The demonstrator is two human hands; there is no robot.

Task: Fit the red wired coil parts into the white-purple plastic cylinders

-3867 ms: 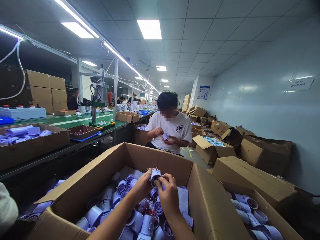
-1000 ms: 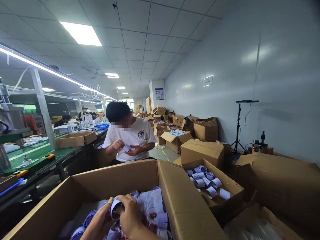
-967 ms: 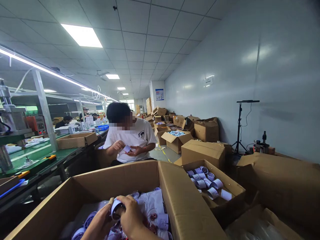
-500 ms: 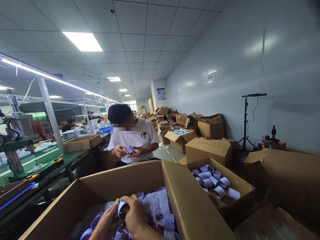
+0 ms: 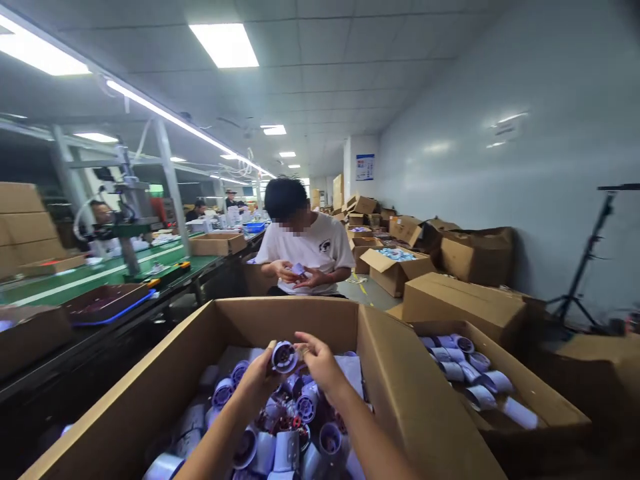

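Head view: cup (image 5: 285, 357) in the left hand (image 5: 265, 372) above a box (image 5: 285, 321)

The wearer's left hand grips the cup from its left side, thumb up near the rim. The cup's round, slotted end is turned toward the camera, and dark detail inside is too small to read. The right hand (image 5: 319, 360) is just beside the cup's right side with its fingers parted and reaching forward; whether a fingertip touches the cup cannot be told.

Both hands and the cup are over the open box. Inside, pale loose cups (image 5: 287, 452) lie heaped at many angles, some upright, some on their sides, with red bits (image 5: 297, 421) among them. A white sheet (image 5: 351, 369) lies along the box's right side.

Just right of that stands a second box (image 5: 565, 415), holding white cylinders (image 5: 495, 381) mostly on their sides. Beyond the far wall of the first box, a co-worker (image 5: 305, 247) in a white shirt handles a small pale piece (image 5: 299, 269). To the left runs a green worktop (image 5: 207, 265) with a machine (image 5: 131, 213) on it and, at its near edge, a blue-rimmed tray (image 5: 120, 313). Cartons (image 5: 477, 255) are piled along the right-hand wall (image 5: 500, 173), near a black stand (image 5: 581, 267).
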